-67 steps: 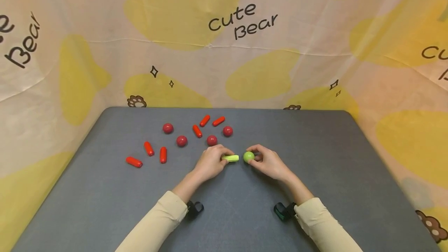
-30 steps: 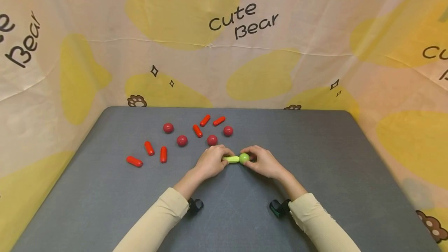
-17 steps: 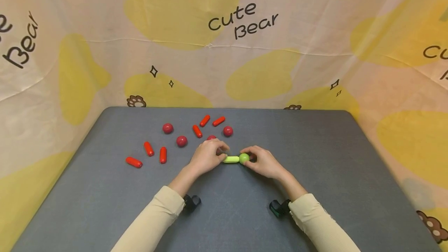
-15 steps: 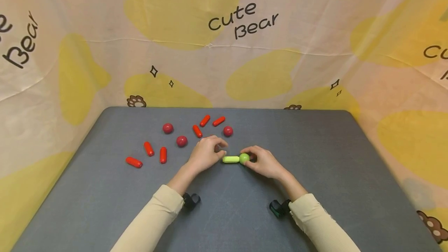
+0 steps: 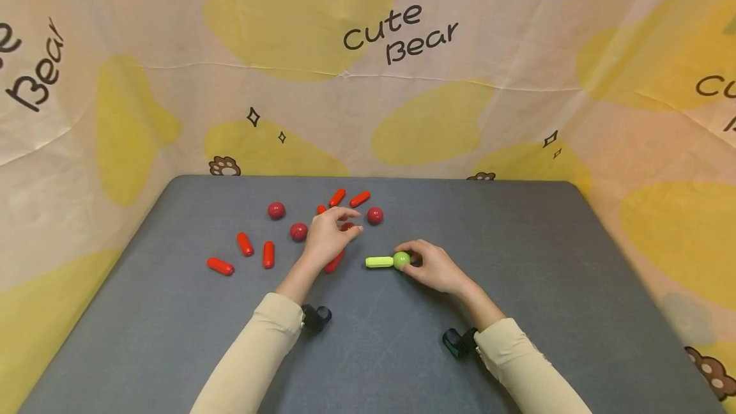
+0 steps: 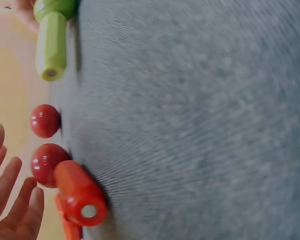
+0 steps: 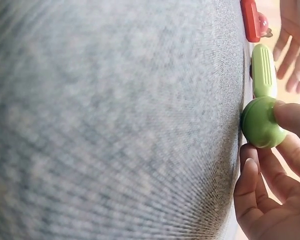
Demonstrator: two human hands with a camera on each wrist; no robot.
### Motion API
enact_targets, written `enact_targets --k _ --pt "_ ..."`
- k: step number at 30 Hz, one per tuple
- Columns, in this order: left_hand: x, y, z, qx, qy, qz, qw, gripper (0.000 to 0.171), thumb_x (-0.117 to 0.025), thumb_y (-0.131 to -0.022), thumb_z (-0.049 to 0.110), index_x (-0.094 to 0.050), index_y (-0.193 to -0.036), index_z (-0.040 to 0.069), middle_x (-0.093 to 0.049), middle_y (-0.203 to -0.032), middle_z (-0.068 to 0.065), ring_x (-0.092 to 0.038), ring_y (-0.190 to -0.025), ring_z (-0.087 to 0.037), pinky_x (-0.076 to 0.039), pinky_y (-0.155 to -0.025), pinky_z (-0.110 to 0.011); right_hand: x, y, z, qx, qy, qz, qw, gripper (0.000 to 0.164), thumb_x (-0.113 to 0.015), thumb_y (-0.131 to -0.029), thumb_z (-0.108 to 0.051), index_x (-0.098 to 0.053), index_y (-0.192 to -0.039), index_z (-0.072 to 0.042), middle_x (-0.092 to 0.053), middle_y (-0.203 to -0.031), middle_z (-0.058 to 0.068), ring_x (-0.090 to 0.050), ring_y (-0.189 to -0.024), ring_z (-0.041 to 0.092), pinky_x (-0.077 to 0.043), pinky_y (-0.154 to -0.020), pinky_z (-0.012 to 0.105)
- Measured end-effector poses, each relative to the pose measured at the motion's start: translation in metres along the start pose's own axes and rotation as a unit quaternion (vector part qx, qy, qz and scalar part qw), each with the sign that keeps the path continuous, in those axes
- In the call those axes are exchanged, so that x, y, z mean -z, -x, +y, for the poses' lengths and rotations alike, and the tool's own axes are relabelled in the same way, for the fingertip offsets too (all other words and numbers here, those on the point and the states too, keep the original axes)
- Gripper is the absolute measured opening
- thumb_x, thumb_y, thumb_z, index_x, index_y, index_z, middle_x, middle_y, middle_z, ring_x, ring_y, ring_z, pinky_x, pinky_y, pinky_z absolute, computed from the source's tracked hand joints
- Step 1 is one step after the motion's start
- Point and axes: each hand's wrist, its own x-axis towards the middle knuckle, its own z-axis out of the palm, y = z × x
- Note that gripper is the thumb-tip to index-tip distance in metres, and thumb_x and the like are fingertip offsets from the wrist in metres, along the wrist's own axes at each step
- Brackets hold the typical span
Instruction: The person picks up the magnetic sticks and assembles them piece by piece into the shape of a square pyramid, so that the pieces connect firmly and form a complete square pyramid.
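My right hand (image 5: 435, 267) pinches a green ball (image 5: 402, 260) between thumb and fingers near the middle of the table. A yellow-green faceted stick (image 5: 378, 262) lies end-on against that ball, pointing left; its free end carries a small round disc in the left wrist view. My left hand (image 5: 324, 239) is over the red pieces with thumb and fingers apart, holding nothing. A red ball (image 5: 347, 227) shows in the gap between its fingers and thumb. Beside its wrist lies a red stick (image 5: 335, 262), partly covered by the hand; a silvery disc caps this stick (image 6: 82, 195) in the left wrist view.
Several red sticks (image 5: 268, 255) and dark red balls (image 5: 276, 211) are scattered over the left and back of the grey table (image 5: 489, 222). One more red ball (image 5: 375, 215) sits right of the left hand. A printed cloth (image 5: 425, 120) stands behind the table.
My right hand has brought the green ball leftward against the stick. My left hand has let go of the stick and moved back and left, uncovering a red stick.
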Motion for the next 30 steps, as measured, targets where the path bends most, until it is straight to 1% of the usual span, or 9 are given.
enact_targets --k 4,8,12,15,21,26,30 --pt "-0.004 -0.002 -0.004 0.016 -0.037 -0.01 0.9991 0.03 -0.073 -0.077 0.022 -0.069 -0.107 0.019 -0.066 -0.107 -0.001 -0.062 -0.093 -0.02 -0.048 -0.077 -0.036 0.0 0.0 0.0 0.001 -0.001 0.001 1.0 0.03 -0.067 -0.083 -0.015 -0.063 -0.112 -0.01 -0.061 -0.101 0.004 -0.055 -0.084 0.014 -0.045 -0.074 0.029" --pt "-0.005 -0.002 -0.006 0.02 -0.059 -0.025 0.9977 0.03 -0.073 -0.076 0.019 -0.069 -0.106 0.017 -0.067 -0.105 -0.002 -0.06 -0.089 -0.021 -0.046 -0.074 -0.036 0.001 0.001 0.0 0.001 -0.002 0.001 1.0 0.03 -0.067 -0.083 -0.015 -0.063 -0.112 -0.01 -0.061 -0.1 0.003 -0.055 -0.084 0.014 -0.045 -0.073 0.028" --pt "-0.006 -0.002 -0.009 0.021 -0.064 -0.031 0.9972 0.029 -0.071 -0.077 0.013 -0.069 -0.106 0.015 -0.067 -0.106 -0.003 -0.059 -0.091 -0.023 -0.047 -0.077 -0.037 0.001 0.002 -0.001 0.002 -0.003 0.001 1.0 0.03 -0.067 -0.083 -0.015 -0.064 -0.112 -0.01 -0.061 -0.099 0.003 -0.055 -0.083 0.014 -0.044 -0.073 0.027" --pt "-0.006 -0.003 -0.011 0.016 -0.067 -0.029 0.9972 0.029 -0.07 -0.077 0.009 -0.069 -0.106 0.014 -0.067 -0.104 -0.005 -0.059 -0.092 -0.025 -0.046 -0.078 -0.038 0.001 0.002 0.0 0.004 -0.003 0.0 1.0 0.03 -0.067 -0.083 -0.015 -0.063 -0.112 -0.01 -0.061 -0.099 0.003 -0.055 -0.083 0.014 -0.044 -0.073 0.027" --pt "-0.006 -0.004 -0.012 0.013 -0.069 -0.035 0.9969 0.029 -0.069 -0.078 0.009 -0.069 -0.107 0.014 -0.066 -0.106 -0.005 -0.059 -0.092 -0.024 -0.047 -0.079 -0.038 0.001 0.002 -0.001 0.001 -0.005 -0.001 1.0 0.03 -0.067 -0.083 -0.014 -0.063 -0.113 -0.011 -0.061 -0.1 0.003 -0.054 -0.083 0.014 -0.044 -0.072 0.027" --pt "-0.006 -0.003 -0.01 0.001 -0.076 -0.041 0.9963 0.028 -0.07 -0.079 0.01 -0.069 -0.106 0.014 -0.065 -0.108 -0.005 -0.059 -0.094 -0.024 -0.047 -0.079 -0.038 0.001 0.002 -0.002 0.004 -0.001 -0.001 1.0 0.03 -0.067 -0.083 -0.014 -0.063 -0.112 -0.01 -0.061 -0.099 0.003 -0.055 -0.083 0.014 -0.044 -0.072 0.027" --pt "-0.004 0.002 -0.007 -0.031 -0.09 -0.05 0.9942 0.028 -0.071 -0.078 0.011 -0.069 -0.105 0.013 -0.065 -0.107 -0.006 -0.059 -0.09 -0.023 -0.047 -0.077 -0.037 0.002 0.002 -0.002 0.003 -0.002 -0.003 1.0 0.03 -0.067 -0.083 -0.014 -0.063 -0.112 -0.01 -0.061 -0.099 0.004 -0.055 -0.083 0.015 -0.044 -0.072 0.027"
